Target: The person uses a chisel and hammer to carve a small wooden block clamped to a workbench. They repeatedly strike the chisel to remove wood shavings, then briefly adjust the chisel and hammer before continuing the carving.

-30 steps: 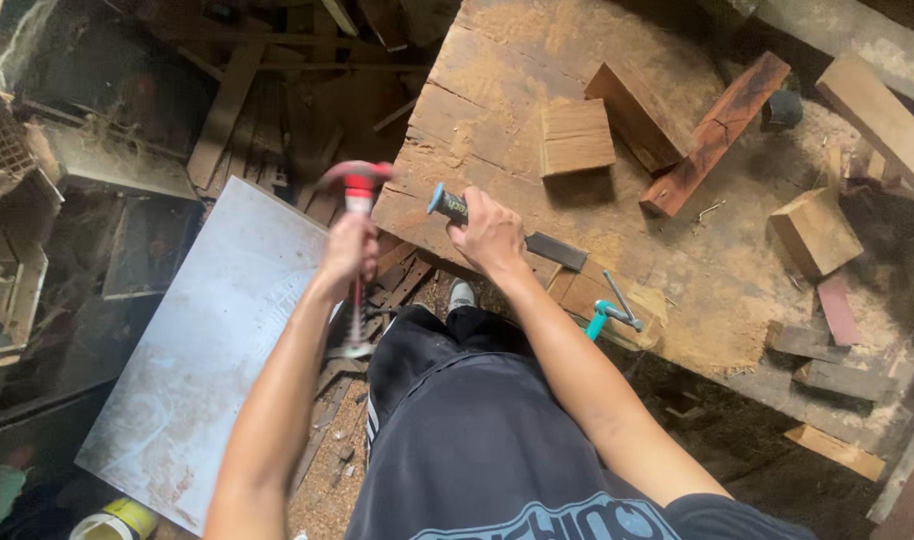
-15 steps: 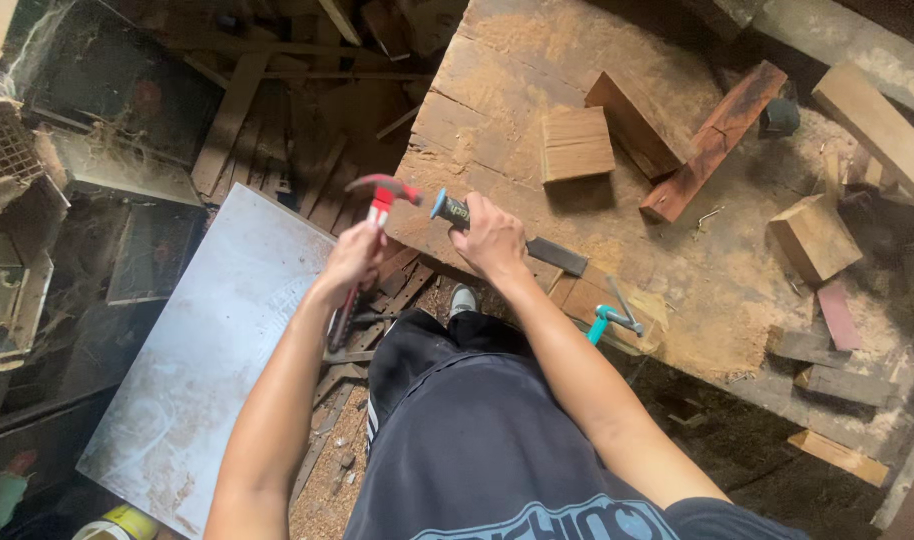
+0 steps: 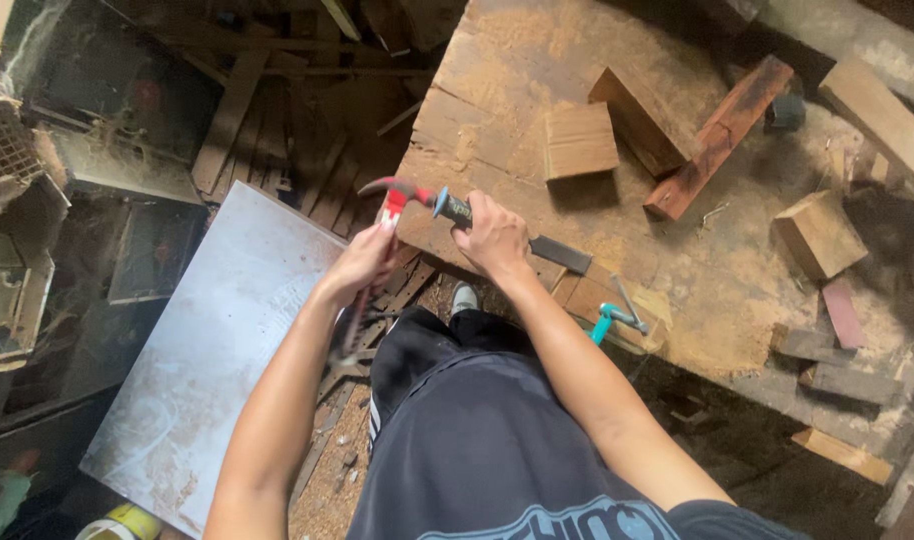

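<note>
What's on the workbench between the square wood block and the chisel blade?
Only bare, sawdust-covered workbench between the square wood block and the chisel blade, seen in the head view.

1 head-worn view looks steeply down, close over the person's arms, onto the wooden surface (image 3: 537, 60) edge.

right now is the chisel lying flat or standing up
Lying flat: the chisel runs along the workbench, right hand around its handle.

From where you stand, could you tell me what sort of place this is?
Probably a rough woodworking shop: a sawdust-covered wooden workbench, cut wooden blocks, and a red-headed hammer in the left hand beside a black-bladed chisel.
</note>
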